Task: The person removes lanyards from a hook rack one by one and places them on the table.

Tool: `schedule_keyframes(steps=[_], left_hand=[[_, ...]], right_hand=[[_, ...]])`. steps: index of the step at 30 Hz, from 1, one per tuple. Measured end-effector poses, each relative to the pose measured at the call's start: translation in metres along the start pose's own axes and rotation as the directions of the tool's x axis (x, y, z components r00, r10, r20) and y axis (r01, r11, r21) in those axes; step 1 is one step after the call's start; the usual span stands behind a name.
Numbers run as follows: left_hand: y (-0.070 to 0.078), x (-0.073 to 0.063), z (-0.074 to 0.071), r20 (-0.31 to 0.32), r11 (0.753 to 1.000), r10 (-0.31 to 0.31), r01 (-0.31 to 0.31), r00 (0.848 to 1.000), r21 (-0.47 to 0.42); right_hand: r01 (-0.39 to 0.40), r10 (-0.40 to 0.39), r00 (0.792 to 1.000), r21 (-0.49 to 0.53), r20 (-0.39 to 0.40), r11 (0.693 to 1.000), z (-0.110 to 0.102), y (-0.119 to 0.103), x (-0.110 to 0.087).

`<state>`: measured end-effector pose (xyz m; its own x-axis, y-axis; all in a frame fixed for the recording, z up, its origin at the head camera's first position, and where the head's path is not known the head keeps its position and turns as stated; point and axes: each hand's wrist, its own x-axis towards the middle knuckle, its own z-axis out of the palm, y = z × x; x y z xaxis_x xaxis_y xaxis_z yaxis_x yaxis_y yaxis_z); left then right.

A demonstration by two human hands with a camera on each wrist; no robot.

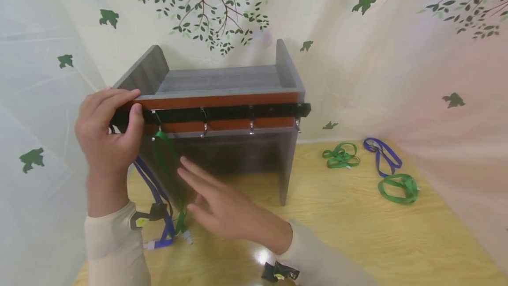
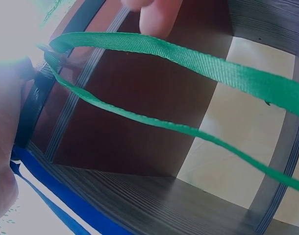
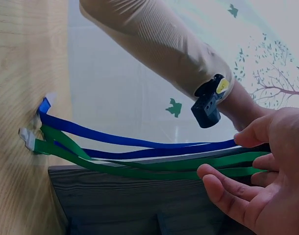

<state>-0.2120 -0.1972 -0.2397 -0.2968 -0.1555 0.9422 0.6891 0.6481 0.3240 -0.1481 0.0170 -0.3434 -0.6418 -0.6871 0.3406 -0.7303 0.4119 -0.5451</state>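
Observation:
A small grey wooden shelf point(image 1: 222, 79) has a black hook rail point(image 1: 228, 112) along its orange-brown front. My left hand point(image 1: 106, 129) grips the front's left end, thumb on the front and fingers over the top edge. From the hook beside that thumb hangs a green lanyard point(image 2: 198, 66), its clip end down by the table. A blue lanyard point(image 1: 147, 179) hangs farther left, its upper end hidden behind my left hand. My right hand point(image 1: 228, 208), fingers extended and slightly bent, is close to the green strap and grips nothing.
On the wood-patterned table point(image 1: 337, 233), right of the shelf, lie a looped green lanyard point(image 1: 341, 156), a blue lanyard point(image 1: 382, 156) and a coiled green lanyard point(image 1: 398, 189). Three more metal hooks line the rail. A leaf-printed curtain point(image 1: 333, 56) hangs behind.

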Motion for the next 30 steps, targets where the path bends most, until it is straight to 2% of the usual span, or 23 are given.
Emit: schedule_keyframes(steps=[5,12,18,24,30], left_hand=[[0.001,0.001,0.001,-0.003,1.000,0.011,-0.011,1.000,-0.008],[-0.005,0.000,0.001,0.001,1.000,0.012,-0.012,1.000,-0.002],[-0.011,-0.002,0.000,-0.005,1.000,0.020,-0.020,1.000,-0.009],[-0.011,-0.002,0.000,-0.005,1.000,0.020,-0.020,1.000,-0.012],[-0.008,-0.001,0.000,-0.001,1.000,0.012,-0.012,1.000,-0.005]], right_hand=[[-0.013,0.013,1.000,0.013,0.005,1.000,0.001,0.001,0.012],[-0.032,0.033,0.996,-0.012,0.078,0.999,0.005,-0.006,0.026],[-0.043,0.048,0.994,-0.062,0.093,0.997,0.008,-0.008,0.033],[-0.045,0.057,0.992,-0.102,0.116,0.994,0.012,-0.004,0.037],[-0.049,0.053,0.994,-0.046,0.095,0.998,0.015,0.000,0.039]])
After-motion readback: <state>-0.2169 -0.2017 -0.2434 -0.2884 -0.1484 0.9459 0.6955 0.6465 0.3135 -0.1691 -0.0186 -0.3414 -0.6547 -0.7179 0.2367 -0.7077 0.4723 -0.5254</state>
